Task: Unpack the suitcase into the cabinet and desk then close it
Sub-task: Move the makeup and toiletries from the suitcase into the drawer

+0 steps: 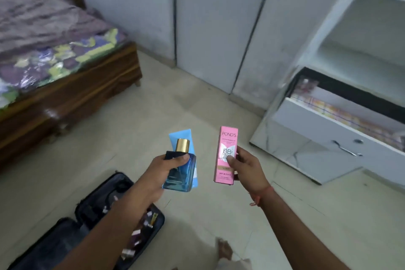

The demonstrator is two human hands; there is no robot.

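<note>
My left hand [168, 165] grips a blue perfume bottle [180, 176] with a gold cap, together with a light blue tube [184, 136] behind it. A pink Pond's BB cream box [225, 155] stands upright in my right hand [245, 166], thumb on its front. Both hands are held over the floor. The open dark suitcase [98, 210] lies on the floor at the lower left, under my left forearm, with several small items inside. The white cabinet [341, 55] stands at the right with open shelves and an open drawer [328, 123].
A wooden bed [72, 94] with a purple blanket and patterned sheet fills the left. Grey closed cabinet doors [219, 28] line the back wall. The pulled-out drawer holds colourful boxes. A foot [224, 250] shows at the bottom on the pale tiled floor.
</note>
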